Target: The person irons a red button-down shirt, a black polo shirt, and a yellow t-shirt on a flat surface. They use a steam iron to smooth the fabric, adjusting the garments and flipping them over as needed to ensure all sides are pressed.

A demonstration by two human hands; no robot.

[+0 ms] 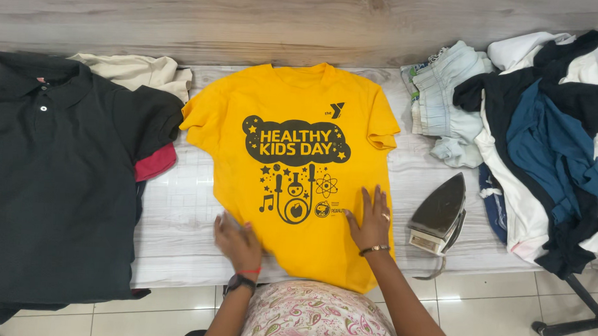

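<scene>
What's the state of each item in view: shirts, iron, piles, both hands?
yellow T-shirt: spread flat, print side up
black polo shirt: laid flat, collar buttoned
iron: standing on its heel, soleplate exposed
heap of clothes: crumpled, unfolded
left hand: flat on the yellow T-shirt's lower edge
right hand: flat, fingers spread on the T-shirt

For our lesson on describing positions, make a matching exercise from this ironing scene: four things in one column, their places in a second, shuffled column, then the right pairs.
Things:
1. yellow T-shirt
2. black polo shirt
3. iron
4. pile of clothes

Places:
A. far right, heaped on the board's end
B. standing on its heel just right of the right hand
C. spread flat in the middle, under both hands
D. lying on the left side

Pairs: 1-C, 2-D, 3-B, 4-A
</scene>
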